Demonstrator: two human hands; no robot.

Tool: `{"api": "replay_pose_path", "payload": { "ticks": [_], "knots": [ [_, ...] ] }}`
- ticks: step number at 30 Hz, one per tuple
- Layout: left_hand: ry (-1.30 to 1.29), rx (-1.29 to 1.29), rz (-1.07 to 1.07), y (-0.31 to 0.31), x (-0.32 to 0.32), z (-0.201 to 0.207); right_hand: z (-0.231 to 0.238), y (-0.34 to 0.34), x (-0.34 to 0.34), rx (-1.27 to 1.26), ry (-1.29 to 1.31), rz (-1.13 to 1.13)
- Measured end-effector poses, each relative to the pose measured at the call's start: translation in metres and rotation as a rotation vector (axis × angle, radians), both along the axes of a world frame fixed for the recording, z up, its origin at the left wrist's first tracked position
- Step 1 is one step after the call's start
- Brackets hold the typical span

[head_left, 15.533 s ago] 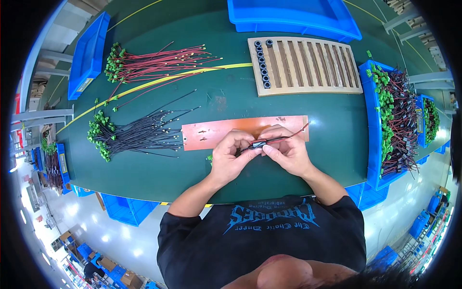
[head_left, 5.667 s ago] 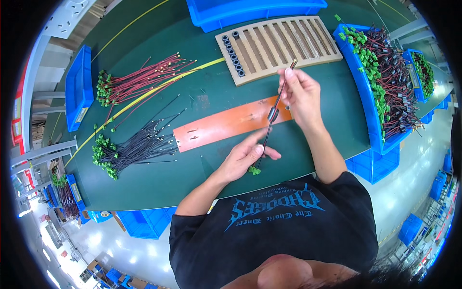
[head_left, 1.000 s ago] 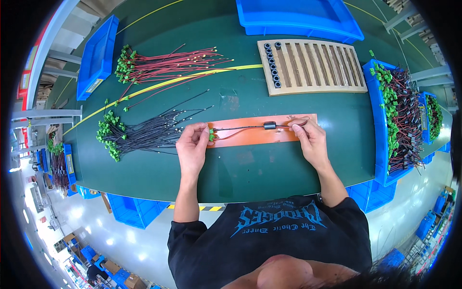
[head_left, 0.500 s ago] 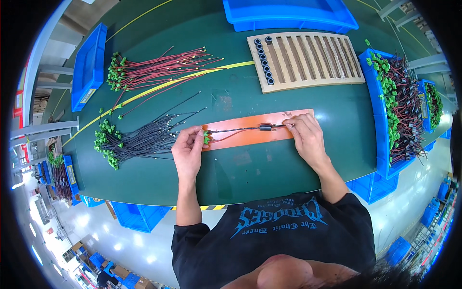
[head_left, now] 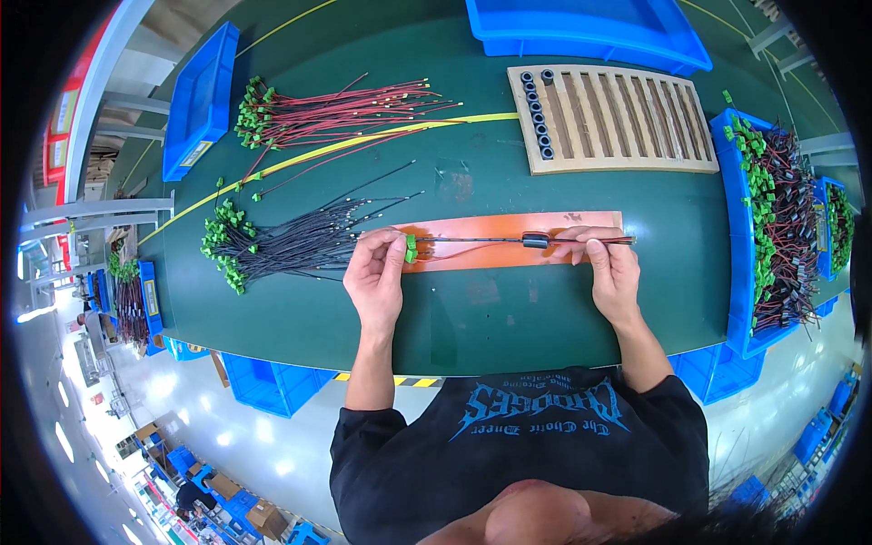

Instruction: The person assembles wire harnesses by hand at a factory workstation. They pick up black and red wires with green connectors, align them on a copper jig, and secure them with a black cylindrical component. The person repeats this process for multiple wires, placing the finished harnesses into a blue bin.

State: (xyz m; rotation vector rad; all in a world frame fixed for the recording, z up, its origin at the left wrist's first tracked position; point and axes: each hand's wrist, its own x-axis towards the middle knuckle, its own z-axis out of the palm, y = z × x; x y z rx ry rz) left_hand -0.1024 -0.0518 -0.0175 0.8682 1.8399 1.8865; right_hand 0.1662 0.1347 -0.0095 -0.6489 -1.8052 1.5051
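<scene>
A two-wire cable runs between my hands over an orange strip on the green table. At its left end my left hand pinches a small green connector. A black cylindrical core sits around the wires toward the right. Just right of this core, my right hand closes thumb and fingers on the wires, whose ends stick out past the fingertips. The black wire is stretched nearly straight; the red wire bows slightly below it.
Left of the strip lie bundles of black wires and red wires with green connectors. A slotted wooden rack holds several black cores. Blue bins stand at the back, at left and, filled with cables, at right.
My right hand has shifted its grip on the wires, and their ends now show beyond its fingers. The cable is straighter. The whole view has shifted, with the table things appearing farther right.
</scene>
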Motion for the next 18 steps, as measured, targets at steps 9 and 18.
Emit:
{"api": "replay_pose_path", "payload": {
  "ticks": [9, 18],
  "knots": [
    [0.027, -0.177, -0.665, -0.023, 0.009, 0.027, 0.006, 0.013, 0.004, -0.364, 0.329, -0.046],
    [-0.455, -0.047, -0.671, 0.050, 0.089, 0.043, 0.025, 0.011, -0.012, -0.440, 0.134, 0.218]
  ]
}}
